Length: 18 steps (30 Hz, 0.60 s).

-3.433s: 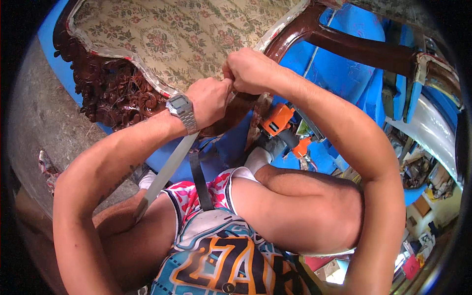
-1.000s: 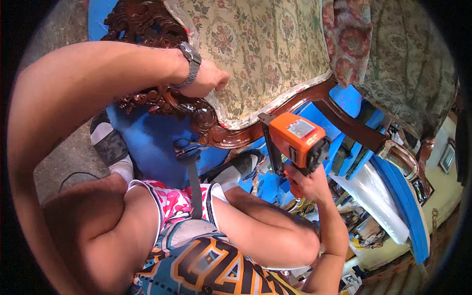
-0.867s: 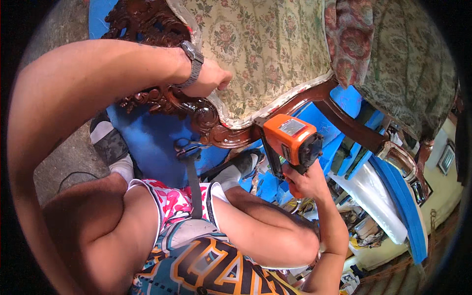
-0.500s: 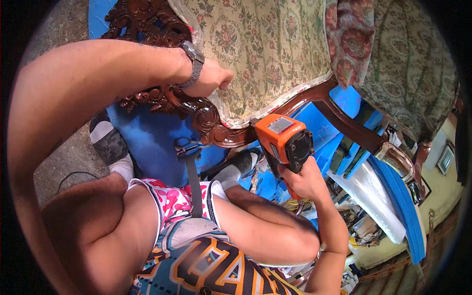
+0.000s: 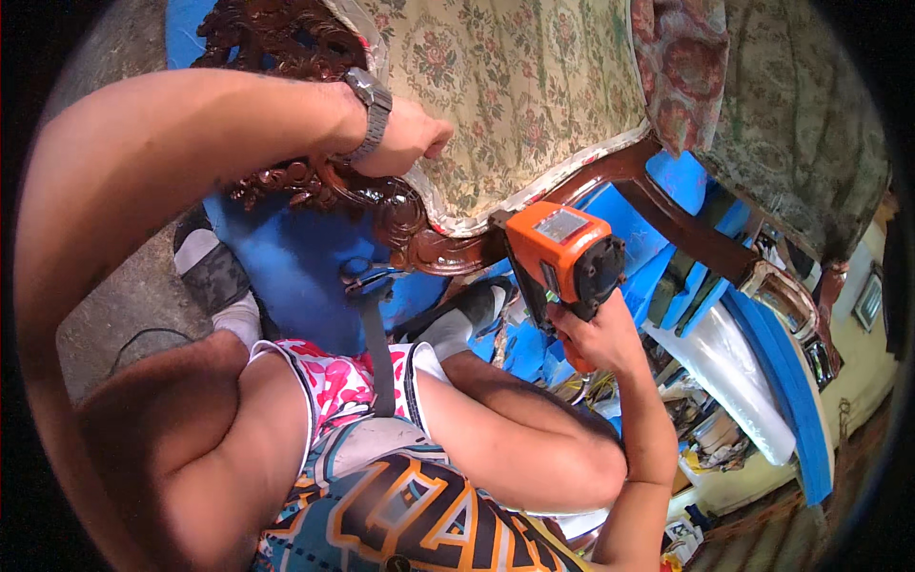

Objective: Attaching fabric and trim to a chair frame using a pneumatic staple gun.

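Observation:
My right hand [image 5: 605,334] grips an orange and black pneumatic staple gun [image 5: 564,250]. The gun's nose meets the trimmed lower edge of the floral upholstery fabric [image 5: 515,105], by the carved brown wooden frame [image 5: 448,253]. My left hand [image 5: 405,138] lies over the fabric's left edge with its fingers curled in; whatever they may pinch is hidden. A watch [image 5: 372,112] sits on that wrist. Scissors [image 5: 370,275] are below the frame, between my legs, near a dark strap [image 5: 377,357].
A reddish patterned cloth [image 5: 679,71] hangs at the frame's right side, beside a second floral panel [image 5: 796,124]. Blue foam sheets [image 5: 777,381] and a clear plastic roll [image 5: 729,381] lie at right among clutter. My slippered foot [image 5: 214,272] rests on the floor at left.
The staple gun and my right hand have shifted slightly right and up along the frame's edge. My left hand stays at nearly the same place on the fabric.

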Motion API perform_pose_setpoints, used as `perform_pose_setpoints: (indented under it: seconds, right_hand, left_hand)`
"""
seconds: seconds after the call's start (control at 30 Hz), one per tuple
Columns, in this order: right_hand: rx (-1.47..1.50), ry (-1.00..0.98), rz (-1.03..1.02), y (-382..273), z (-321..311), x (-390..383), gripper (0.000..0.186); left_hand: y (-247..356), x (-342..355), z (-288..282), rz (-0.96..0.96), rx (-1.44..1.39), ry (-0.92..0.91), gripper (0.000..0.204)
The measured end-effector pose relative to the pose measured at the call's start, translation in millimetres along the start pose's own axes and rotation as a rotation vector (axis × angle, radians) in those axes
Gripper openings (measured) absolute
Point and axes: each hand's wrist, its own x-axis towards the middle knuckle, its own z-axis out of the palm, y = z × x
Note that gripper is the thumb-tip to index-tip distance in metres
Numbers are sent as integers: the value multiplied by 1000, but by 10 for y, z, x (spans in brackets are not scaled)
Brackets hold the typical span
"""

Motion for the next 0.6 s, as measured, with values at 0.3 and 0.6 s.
perform_pose_setpoints:
  seconds: [0.3, 0.6]
  right_hand:
    - [277, 28, 23, 619, -519, -241, 21]
    - [517, 348, 201, 2577, -683, -663, 21]
  left_hand:
    - [834, 571, 175, 31, 32, 282, 50]
    - [1302, 1468, 210, -5, 47, 193, 30]
